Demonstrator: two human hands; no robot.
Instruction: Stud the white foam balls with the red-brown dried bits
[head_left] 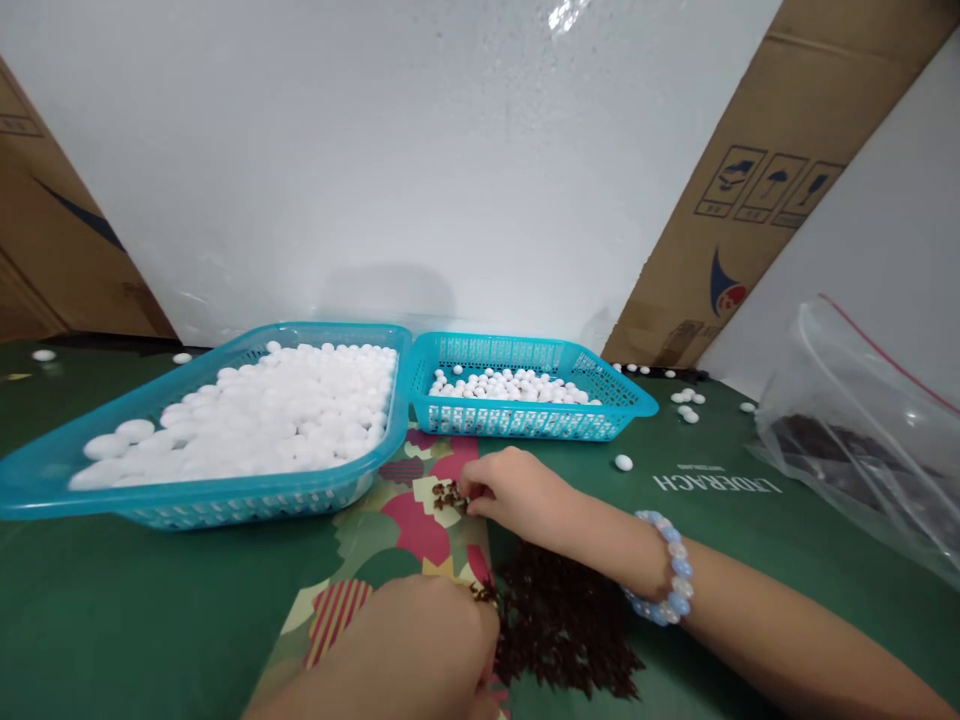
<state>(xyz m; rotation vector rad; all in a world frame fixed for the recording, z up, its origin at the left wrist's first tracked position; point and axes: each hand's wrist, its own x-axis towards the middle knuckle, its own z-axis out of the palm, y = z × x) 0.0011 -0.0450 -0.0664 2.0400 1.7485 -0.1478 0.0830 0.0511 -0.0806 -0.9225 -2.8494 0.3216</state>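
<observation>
My right hand (pixel 517 492), with a blue and white bead bracelet (pixel 677 570) on its wrist, is pinched on small brown pieces (pixel 448 495) above the patterned strip. Nearer to me, my left hand (pixel 420 640) is closed, back of the hand up; small dark bits show at its fingertips, but what it grips is hidden. Beside it lies a pile of dark brown pieces (pixel 566 630) on the green surface. Behind the hands stand a large blue basket (pixel 247 490) full of white balls (pixel 300 410) and a smaller blue basket (pixel 525 420) with fewer white balls.
A clear plastic bag (pixel 862 430) with dark contents lies at the right. A loose white ball (pixel 623 463) sits right of the small basket, and several more lie along the back. Cardboard (pixel 705 200) and a white panel (pixel 375 150) stand behind.
</observation>
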